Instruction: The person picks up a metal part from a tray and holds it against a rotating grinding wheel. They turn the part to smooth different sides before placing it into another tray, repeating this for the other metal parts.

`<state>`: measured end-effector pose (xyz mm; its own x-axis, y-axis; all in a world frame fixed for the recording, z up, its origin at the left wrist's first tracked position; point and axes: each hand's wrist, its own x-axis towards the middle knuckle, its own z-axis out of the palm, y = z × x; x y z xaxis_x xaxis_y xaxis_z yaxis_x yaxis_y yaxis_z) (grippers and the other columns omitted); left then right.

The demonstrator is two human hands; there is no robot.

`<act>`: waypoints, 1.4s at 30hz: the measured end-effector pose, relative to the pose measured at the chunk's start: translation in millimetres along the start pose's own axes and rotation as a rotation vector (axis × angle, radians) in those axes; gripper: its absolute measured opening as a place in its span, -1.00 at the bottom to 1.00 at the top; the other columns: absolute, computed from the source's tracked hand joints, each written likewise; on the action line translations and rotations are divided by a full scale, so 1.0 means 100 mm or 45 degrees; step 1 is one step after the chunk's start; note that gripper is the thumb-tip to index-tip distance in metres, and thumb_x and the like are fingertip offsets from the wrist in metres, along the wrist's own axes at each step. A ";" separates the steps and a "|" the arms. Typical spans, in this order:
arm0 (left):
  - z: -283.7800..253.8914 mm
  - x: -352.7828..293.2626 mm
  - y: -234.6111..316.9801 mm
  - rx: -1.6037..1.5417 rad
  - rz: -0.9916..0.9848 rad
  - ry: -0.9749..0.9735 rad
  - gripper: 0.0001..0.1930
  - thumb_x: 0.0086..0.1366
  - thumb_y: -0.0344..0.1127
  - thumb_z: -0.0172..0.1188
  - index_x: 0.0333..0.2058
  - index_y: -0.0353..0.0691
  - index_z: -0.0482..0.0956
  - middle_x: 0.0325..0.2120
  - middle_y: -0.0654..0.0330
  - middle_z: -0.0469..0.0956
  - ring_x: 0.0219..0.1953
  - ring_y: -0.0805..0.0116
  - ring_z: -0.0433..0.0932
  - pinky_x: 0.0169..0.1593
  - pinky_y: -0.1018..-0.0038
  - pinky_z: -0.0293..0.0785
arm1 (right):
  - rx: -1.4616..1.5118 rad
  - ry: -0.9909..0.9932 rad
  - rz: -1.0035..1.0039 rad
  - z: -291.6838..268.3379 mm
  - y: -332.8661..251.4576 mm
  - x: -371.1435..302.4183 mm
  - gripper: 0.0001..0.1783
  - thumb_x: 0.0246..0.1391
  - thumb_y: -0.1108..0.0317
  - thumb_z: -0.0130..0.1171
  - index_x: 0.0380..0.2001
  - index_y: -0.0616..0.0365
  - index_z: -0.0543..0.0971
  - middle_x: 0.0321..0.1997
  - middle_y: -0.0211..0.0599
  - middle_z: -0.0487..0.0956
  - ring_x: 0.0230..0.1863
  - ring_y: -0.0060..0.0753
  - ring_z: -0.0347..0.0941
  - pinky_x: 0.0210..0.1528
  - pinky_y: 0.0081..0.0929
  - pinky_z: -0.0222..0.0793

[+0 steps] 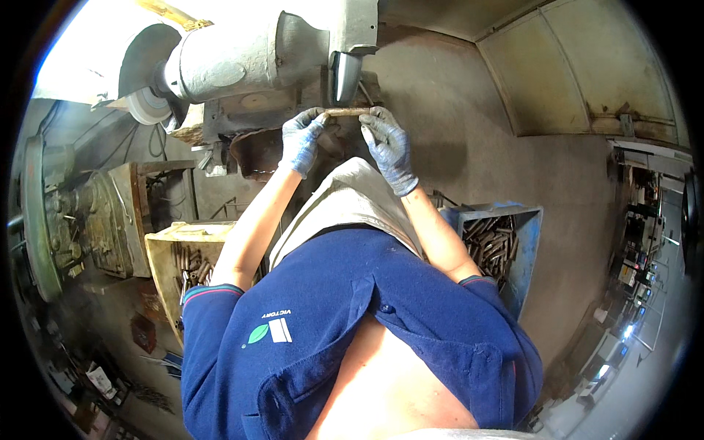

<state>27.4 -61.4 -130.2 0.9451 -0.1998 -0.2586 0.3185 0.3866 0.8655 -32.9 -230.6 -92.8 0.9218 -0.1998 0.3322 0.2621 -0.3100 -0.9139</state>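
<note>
Under the grinder wheel [345,73], both gloved hands' fingers pinching a short rod [347,111], rod-filled blue bin [529,242] right, tan crate [163,257] left.

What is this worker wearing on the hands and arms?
Both the left hand and the right hand wear grey-blue knit work gloves, smudged with grime. The forearms are bare. The short sleeves of a dark blue polo shirt have thin striped trim at the cuffs.

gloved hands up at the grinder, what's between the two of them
In the head view a short brown metal rod spans the gap; the left hand pinches one end and the right hand the other, just under the grinder's wheel.
</note>
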 end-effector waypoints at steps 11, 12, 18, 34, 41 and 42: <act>0.29 0.12 -0.07 -0.098 -0.083 0.063 -0.86 0.24 -0.48 0.10 -0.24 -0.39 0.54 -0.39 0.13 0.60 -0.38 0.39 0.59 -0.26 0.55 0.52 | 0.119 0.090 0.263 -0.08 0.31 0.11 -0.87 0.02 0.42 0.21 -0.35 0.22 0.62 -0.38 -0.31 0.58 -0.28 -0.52 0.46 -0.18 -0.55 0.35; 0.28 0.14 -0.09 -0.035 -0.063 0.066 -0.86 0.24 -0.48 0.10 -0.24 -0.39 0.53 -0.39 0.12 0.60 -0.39 0.38 0.59 -0.26 0.54 0.52 | 0.153 0.092 0.296 -0.08 0.33 0.10 -0.88 0.01 0.41 0.22 -0.36 0.21 0.62 -0.37 -0.32 0.59 -0.29 -0.53 0.45 -0.19 -0.55 0.35; -0.01 0.24 -0.05 0.014 -0.019 0.117 -0.89 0.26 -0.49 0.07 -0.27 -0.37 0.52 -0.42 0.10 0.60 -0.41 0.36 0.59 -0.34 0.52 0.53 | 0.202 0.072 0.393 0.19 0.36 0.11 -0.85 -0.01 0.37 0.27 -0.35 0.19 0.64 -0.37 -0.36 0.62 -0.33 -0.63 0.47 -0.24 -0.60 0.37; 0.13 0.36 -0.20 0.122 -0.079 0.126 -0.88 0.22 -0.47 0.14 -0.31 -0.40 0.56 -0.46 0.14 0.59 -0.48 0.42 0.56 -0.37 0.53 0.51 | 0.258 0.127 0.546 0.05 0.45 0.14 -0.72 0.07 0.29 0.21 -0.62 0.23 0.55 -0.66 -0.64 0.35 -0.53 -0.76 0.17 -0.46 -0.62 0.16; -0.18 0.41 -0.15 0.159 -0.003 0.178 -0.89 0.25 -0.47 0.10 -0.29 -0.36 0.54 -0.47 0.15 0.59 -0.50 0.42 0.56 -0.41 0.56 0.50 | 0.488 0.118 0.568 0.37 0.44 0.16 -0.81 0.07 0.35 0.20 -0.44 0.28 0.63 -0.53 -0.58 0.51 -0.45 -0.77 0.30 -0.34 -0.68 0.27; -0.20 0.40 -0.13 0.141 -0.010 0.186 -0.89 0.25 -0.46 0.10 -0.29 -0.36 0.54 -0.47 0.16 0.59 -0.49 0.43 0.56 -0.41 0.57 0.50 | 0.517 0.116 0.578 0.40 0.44 0.16 -0.81 0.07 0.35 0.20 -0.41 0.28 0.63 -0.49 -0.55 0.54 -0.42 -0.77 0.33 -0.30 -0.69 0.29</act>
<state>62.7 -56.6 -160.9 0.9458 -0.0663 -0.3180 0.3234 0.2827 0.9030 4.4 -210.1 -136.9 0.9435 -0.3130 -0.1087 -0.0466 0.1994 -0.9788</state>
